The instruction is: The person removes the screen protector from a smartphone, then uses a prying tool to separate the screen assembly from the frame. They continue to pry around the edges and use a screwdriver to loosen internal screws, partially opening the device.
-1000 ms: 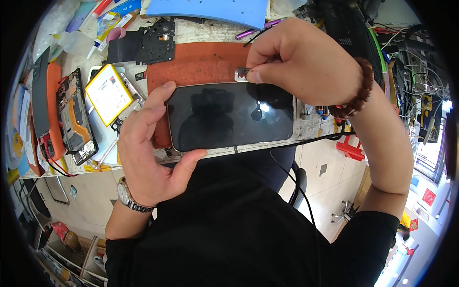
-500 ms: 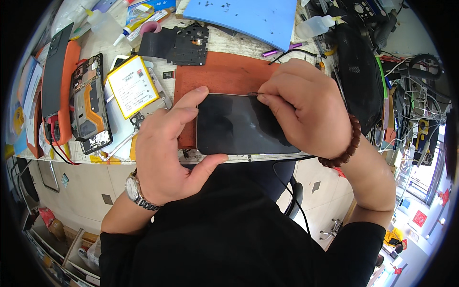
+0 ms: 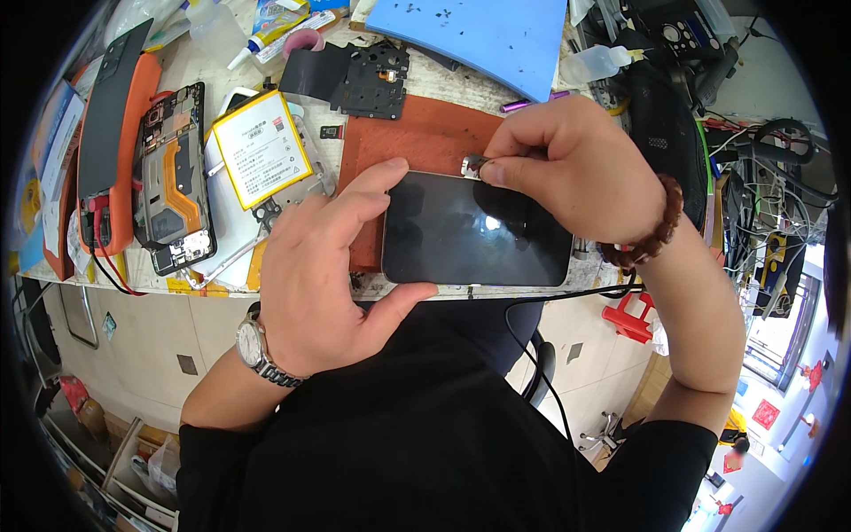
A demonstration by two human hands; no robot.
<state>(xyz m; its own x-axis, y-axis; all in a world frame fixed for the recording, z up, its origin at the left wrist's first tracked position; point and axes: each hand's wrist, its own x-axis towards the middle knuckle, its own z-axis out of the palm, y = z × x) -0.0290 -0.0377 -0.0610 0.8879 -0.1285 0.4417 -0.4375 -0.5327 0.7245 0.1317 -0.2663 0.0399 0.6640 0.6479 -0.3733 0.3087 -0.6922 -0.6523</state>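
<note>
A black-screened smartphone (image 3: 470, 239) lies face up on a reddish-brown mat (image 3: 381, 142) at the table's front edge. My left hand (image 3: 328, 266) grips its left end, with fingertips on the far corner and the thumb on the near edge. Between thumb and forefinger, my right hand (image 3: 576, 177) pinches a small silver piece (image 3: 471, 166) at the phone's far long edge. Its dark end is partly covered by the fingers, so I cannot make out its kind. Reflections of light show on the screen.
Left of the mat lie a yellow-edged battery (image 3: 261, 149), an opened phone frame (image 3: 173, 177) and an orange-cased meter (image 3: 115, 160). A black phone inner cover (image 3: 377, 80) and a blue mat (image 3: 479, 35) are behind. A black pouch (image 3: 665, 133) stands right.
My right fingers have drawn the silver piece out beyond the phone's far edge, so more of it shows. My left hand keeps its grip; the whole view has shifted slightly.
</note>
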